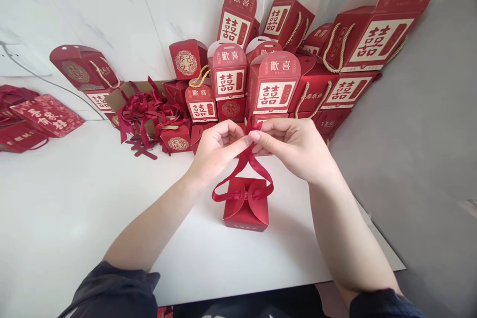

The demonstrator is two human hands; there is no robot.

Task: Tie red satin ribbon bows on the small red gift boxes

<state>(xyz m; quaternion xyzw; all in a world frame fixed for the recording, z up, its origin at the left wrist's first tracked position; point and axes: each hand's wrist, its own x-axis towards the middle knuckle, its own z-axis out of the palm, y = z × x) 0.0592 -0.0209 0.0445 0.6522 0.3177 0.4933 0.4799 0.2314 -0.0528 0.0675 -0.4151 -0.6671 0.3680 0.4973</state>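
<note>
A small red gift box (246,213) sits on the white table in front of me, its curved top flaps folded together. Through those flaps runs a red ribbon (265,171), whose two lengths rise in a loop and meet above the box. My left hand (219,146) pinches the ribbon between thumb and fingers. Close against it, my right hand (294,144) also pinches the ribbon, thumb tips nearly touching. The ribbon's ends are partly hidden by my fingers.
Stacked red boxes (274,84) with rope handles stand along the tiled wall behind my hands. Left of them, a cardboard box (117,99) overflows with loose red ribbons (149,109). Red bags (22,131) lie at the far left. A grey wall (428,159) borders the right side.
</note>
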